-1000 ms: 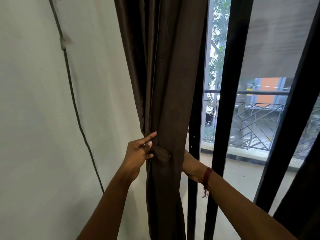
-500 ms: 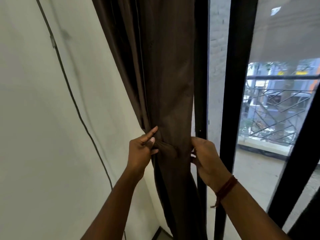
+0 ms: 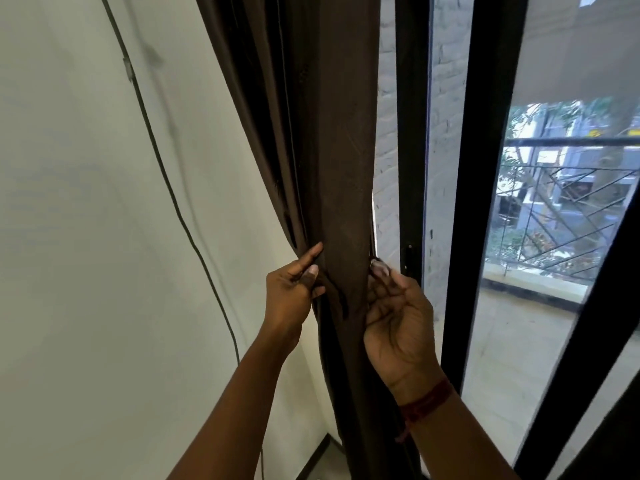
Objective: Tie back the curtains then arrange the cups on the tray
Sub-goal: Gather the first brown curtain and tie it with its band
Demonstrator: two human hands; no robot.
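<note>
Fingertips of the left hand (image 3: 289, 296) pinch the left edge of the gathered dark brown fabric curtain (image 3: 341, 150), index finger straight, while the right hand (image 3: 398, 317), a red thread band (image 3: 426, 400) on its wrist, curls round the right edge. The curtain hangs bunched between the white wall (image 3: 86, 254) with its black cable (image 3: 165, 188) and the black window frame (image 3: 479, 168).

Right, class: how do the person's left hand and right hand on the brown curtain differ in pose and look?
The left hand is on the wall side of the brown curtain, the right hand on its window side. The left hand's index finger points straight up; the right hand's fingers are curled. The right wrist wears a red thread band; the left is bare. Both grip the curtain at similar height.
</note>
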